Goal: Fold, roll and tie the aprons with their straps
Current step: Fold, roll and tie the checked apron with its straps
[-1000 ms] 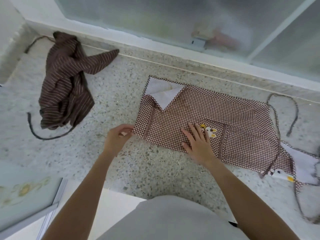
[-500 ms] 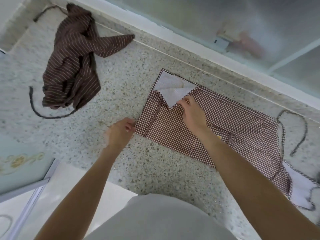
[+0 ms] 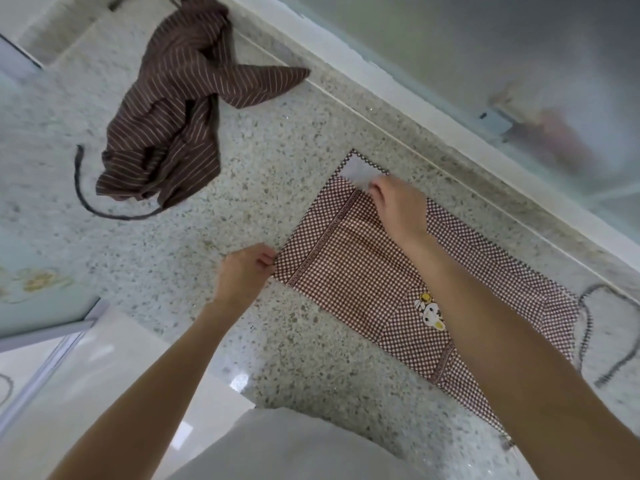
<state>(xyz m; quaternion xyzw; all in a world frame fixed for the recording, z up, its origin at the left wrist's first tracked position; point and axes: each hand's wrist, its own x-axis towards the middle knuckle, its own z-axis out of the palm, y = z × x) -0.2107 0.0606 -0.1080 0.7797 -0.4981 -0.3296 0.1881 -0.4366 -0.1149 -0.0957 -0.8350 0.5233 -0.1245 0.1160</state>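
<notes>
A brown-and-white checked apron (image 3: 349,271) lies folded flat on the speckled stone counter (image 3: 242,188), a small rabbit patch (image 3: 431,311) on it. My left hand (image 3: 244,271) pinches its near left corner. My right hand (image 3: 398,206) reaches to the far left corner, fingers curled on the turned-back flap whose white underside (image 3: 358,171) shows. The apron's dark strap (image 3: 588,327) loops at the right. A brown striped apron (image 3: 173,109) lies crumpled at the far left with its strap (image 3: 90,202) trailing.
A frosted sliding window (image 3: 450,46) with a white sill (image 3: 398,98) runs along the counter's far side. The counter's near edge drops to a glossy white floor (image 3: 104,375). A pale glass door (image 3: 34,271) stands at the left.
My right hand moved from the apron's middle up to the turned-back far left corner. My left hand stayed on the near left corner. The view tilted and shifted.
</notes>
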